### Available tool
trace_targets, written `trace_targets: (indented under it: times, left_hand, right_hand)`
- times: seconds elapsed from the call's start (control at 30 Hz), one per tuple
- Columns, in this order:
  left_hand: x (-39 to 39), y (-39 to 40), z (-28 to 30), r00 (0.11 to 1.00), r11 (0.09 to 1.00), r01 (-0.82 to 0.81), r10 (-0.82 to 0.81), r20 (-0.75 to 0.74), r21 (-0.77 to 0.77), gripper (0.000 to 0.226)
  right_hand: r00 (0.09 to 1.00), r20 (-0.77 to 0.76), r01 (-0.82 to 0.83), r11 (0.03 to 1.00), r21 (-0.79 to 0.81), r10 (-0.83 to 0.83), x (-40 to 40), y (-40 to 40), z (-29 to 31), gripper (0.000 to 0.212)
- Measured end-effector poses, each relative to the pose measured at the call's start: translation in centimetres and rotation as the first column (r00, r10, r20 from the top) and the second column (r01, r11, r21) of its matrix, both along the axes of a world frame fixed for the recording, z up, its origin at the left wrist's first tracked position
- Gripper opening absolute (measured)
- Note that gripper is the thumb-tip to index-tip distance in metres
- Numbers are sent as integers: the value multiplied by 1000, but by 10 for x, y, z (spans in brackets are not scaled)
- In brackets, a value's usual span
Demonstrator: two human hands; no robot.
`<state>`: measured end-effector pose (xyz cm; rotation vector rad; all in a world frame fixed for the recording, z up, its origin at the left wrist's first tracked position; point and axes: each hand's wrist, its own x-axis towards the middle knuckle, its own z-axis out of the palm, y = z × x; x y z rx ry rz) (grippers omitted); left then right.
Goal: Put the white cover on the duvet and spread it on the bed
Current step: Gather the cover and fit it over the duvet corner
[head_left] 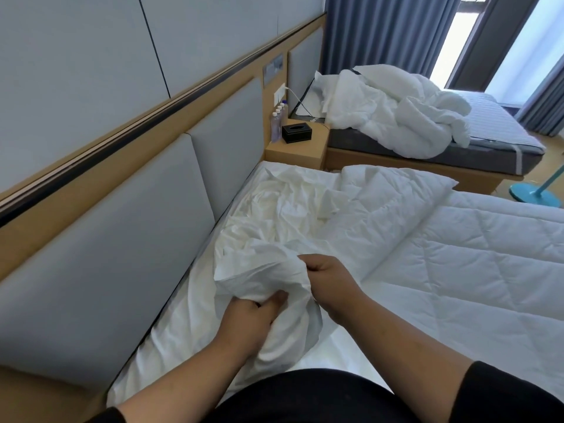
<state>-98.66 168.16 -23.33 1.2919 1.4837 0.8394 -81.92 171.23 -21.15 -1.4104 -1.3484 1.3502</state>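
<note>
Both forearms reach in from the near edge, bare below black sleeves that are cut off by the frame. The left hand (254, 312) is turned knuckles up, its fingers curled into a bunch of the white cover (268, 270), thumb pressed against the cloth. The right hand (328, 277) comes in from the right with the wrist bent, and its fingers pinch the same bunch at its upper edge, just beside the left hand. The fingertips of both hands are buried in the folds and cannot be made out. The cover lies crumpled along the left side of the bed (171, 319), next to the grey padded headboard (122, 227), with its gathered near end lifted in the hands. The quilted duvet (457, 264) is spread flat over the right part of the bed, one far corner folded back on the cover. Past the bed stands a wooden nightstand (297, 151) with a black tissue box (296, 132) and a row of bottles (278, 122); their labels are too small to read. A far bed (488, 141) carries a heap of white bedding (393, 111) before blue curtains (384, 35). A teal stand (535, 193) at the right edge is partly cut off.
</note>
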Motion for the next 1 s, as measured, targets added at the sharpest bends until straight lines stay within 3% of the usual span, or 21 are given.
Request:
trace_targets:
  times: [0.23,0.37,0.43,0.53,0.6,0.63,0.7,0.73,0.77,0.83,0.9,1.0]
  left_hand:
    - [-9,10,13,996,989,-83,86,-25,126,19]
    - [-13,20,19,979,971,-191,198,-39,143,19]
    - [-23,30,19,965,959,-240,253,-72,151,22]
    - [-32,42,21,954,948,-231,264,-138,218,27]
    - [-28,40,25,972,965,-157,189,-137,211,24]
    - [-24,37,27,985,979,-90,115,-129,185,22]
    - [-19,31,30,986,988,81,-60,-157,130,21]
    - [-18,29,32,978,983,142,-122,-167,112,24]
    - [-18,29,33,973,979,181,-165,-162,95,26]
    - [-19,28,35,971,976,209,-200,-130,54,26]
    - [-23,29,33,972,979,202,-198,-128,20,23]
    - [-29,28,35,945,965,260,-250,-211,19,22]
  right_hand:
    - [980,-22,195,980,-24,-196,24,-5,-5,19]
    - [942,201,237,956,173,-270,35,-10,5,24]
    - [937,306,111,976,185,-165,48,-13,16,29]
    - [908,326,-250,964,-87,265,59,-20,28,28]
    - [808,356,-371,875,-310,469,54,-24,18,23]
    - [721,453,-383,846,-371,524,50,-22,8,19]
    - [570,659,-333,871,-361,491,40,-16,-16,12]
    - [569,732,-272,926,-262,374,39,-11,-24,22]
    - [630,746,-191,974,-121,216,37,-7,-26,30]
    - [792,609,-152,977,148,31,39,-2,-26,34]
    - [860,508,-212,939,272,47,38,1,-26,41]
    - [903,419,-221,941,256,98,35,5,-22,39]
